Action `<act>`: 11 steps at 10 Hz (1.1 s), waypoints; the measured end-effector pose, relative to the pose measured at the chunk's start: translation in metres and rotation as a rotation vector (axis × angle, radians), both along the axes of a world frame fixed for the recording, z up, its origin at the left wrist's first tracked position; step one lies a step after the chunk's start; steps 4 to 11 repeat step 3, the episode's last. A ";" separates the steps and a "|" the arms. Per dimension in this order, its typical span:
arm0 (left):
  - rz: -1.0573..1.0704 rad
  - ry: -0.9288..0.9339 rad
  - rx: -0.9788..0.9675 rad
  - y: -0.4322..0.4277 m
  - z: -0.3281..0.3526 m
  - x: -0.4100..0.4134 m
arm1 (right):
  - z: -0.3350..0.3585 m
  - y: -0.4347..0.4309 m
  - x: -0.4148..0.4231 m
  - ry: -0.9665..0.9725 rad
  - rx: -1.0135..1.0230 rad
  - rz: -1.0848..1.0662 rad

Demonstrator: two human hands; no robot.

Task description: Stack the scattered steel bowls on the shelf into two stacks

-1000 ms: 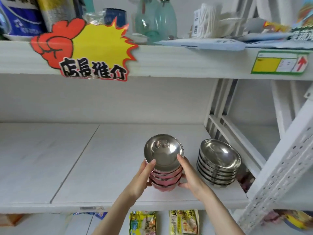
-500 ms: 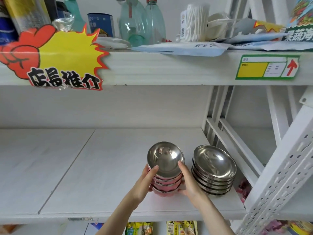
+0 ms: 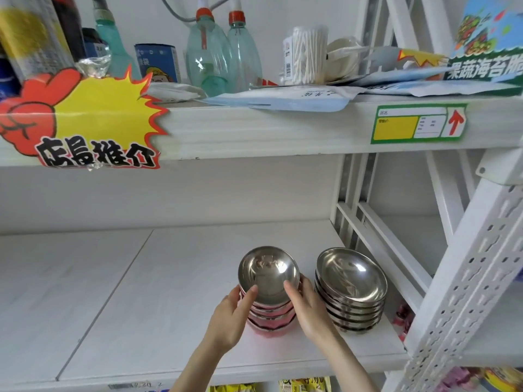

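I have my left hand (image 3: 230, 315) and right hand (image 3: 310, 309) cupped partly closed around one bowl stack (image 3: 268, 295), steadying it square on the shelf (image 3: 169, 278). Second stack (image 3: 351, 290) stands just right of my right hand, possibly touching.

My left hand (image 3: 230, 315) and right hand (image 3: 310, 309) cupped pink-sided bowl stack (image 3: 268, 290) on shelf (image 3: 141, 306), just beside steel stack (image 3: 351, 290).
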State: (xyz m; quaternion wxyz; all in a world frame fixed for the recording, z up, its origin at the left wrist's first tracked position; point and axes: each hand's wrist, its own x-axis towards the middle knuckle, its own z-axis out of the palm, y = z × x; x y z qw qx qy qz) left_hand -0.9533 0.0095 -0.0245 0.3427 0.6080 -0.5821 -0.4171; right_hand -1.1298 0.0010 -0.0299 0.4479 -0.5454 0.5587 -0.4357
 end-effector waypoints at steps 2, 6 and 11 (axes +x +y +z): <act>0.127 -0.853 -0.382 0.020 0.016 0.007 | 0.005 0.029 -0.002 0.679 -0.298 -0.128; 0.133 -0.998 -0.579 0.036 0.015 0.009 | 0.000 0.049 -0.002 0.921 -0.392 -0.152; 0.133 -0.998 -0.579 0.036 0.015 0.009 | 0.000 0.049 -0.002 0.921 -0.392 -0.152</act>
